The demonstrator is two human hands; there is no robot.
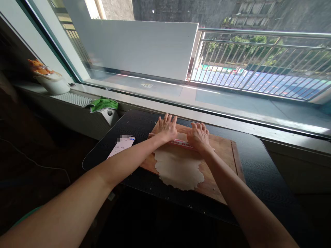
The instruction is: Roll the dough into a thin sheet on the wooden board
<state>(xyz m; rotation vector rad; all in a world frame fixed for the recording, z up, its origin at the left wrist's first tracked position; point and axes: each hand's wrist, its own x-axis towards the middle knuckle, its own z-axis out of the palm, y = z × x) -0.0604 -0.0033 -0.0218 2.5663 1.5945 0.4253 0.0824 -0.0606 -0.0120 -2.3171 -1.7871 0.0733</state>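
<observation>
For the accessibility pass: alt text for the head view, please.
A person's left hand and right hand rest on a rolling pin across the far part of a ragged dough sheet on a wooden board. A phone lies left of it on the black table, by a window.

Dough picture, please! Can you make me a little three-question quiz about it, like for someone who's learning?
1. True or false: the edge of the dough is ragged.
2. Which thing is under both the left hand and the right hand?
A) green cloth
B) rolling pin
C) white pot
3. Fill in the colour: the phone lies on the ___ table, left of the wooden board.

Key: 1. True. 2. B. 3. Black.
</observation>
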